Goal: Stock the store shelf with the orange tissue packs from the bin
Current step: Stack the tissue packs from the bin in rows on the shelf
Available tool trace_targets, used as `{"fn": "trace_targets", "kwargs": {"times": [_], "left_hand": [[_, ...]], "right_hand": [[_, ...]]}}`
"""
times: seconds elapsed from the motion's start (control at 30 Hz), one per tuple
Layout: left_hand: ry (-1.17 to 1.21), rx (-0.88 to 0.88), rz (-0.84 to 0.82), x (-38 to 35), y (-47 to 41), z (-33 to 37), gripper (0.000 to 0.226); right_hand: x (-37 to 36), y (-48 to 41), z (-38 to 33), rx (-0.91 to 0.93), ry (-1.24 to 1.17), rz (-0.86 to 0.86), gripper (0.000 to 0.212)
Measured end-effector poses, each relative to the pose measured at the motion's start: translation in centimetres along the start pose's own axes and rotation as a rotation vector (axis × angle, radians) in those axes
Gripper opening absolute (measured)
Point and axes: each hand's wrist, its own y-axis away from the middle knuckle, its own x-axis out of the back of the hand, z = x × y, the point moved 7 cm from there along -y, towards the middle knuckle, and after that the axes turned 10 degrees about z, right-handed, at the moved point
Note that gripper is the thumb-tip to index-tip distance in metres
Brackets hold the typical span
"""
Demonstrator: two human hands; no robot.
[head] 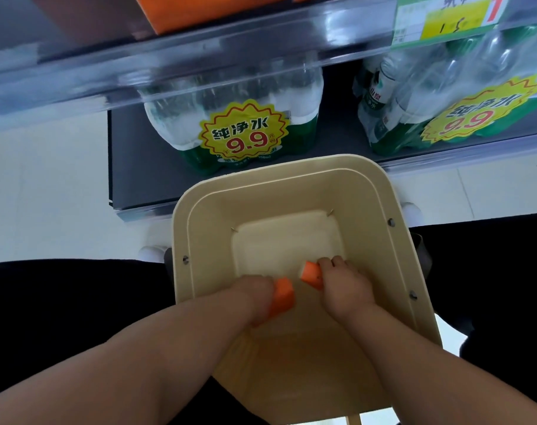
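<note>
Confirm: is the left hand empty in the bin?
No, the left hand grips an orange tissue pack inside the bin, and the right hand holds a second pack.

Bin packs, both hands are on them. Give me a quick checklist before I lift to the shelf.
1. Left hand grips left pack: ok.
2. Right hand grips right pack: ok.
3. Packs above bin rim: not ok, both low inside.
4. No more packs in bin: cannot tell, the near floor is hidden.
5. Room on shelf by the orange stock: cannot tell, mostly out of frame.
</note>
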Motion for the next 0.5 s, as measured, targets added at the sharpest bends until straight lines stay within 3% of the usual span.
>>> {"fn": "trace_targets", "kwargs": {"times": [0.23, 0.5], "left_hand": [[0.093, 0.156, 0.256, 7.7, 3.6, -4.1, 0.056], [0.035, 0.246, 0.664, 15.7, 12.6, -5.6, 0.046]], "right_hand": [[4.9, 1.3, -2.5, 0.046, -0.017, 0.153, 0.043], [13.1, 5.8, -6.1, 0.120, 0.029, 0.434, 0.057]]}}
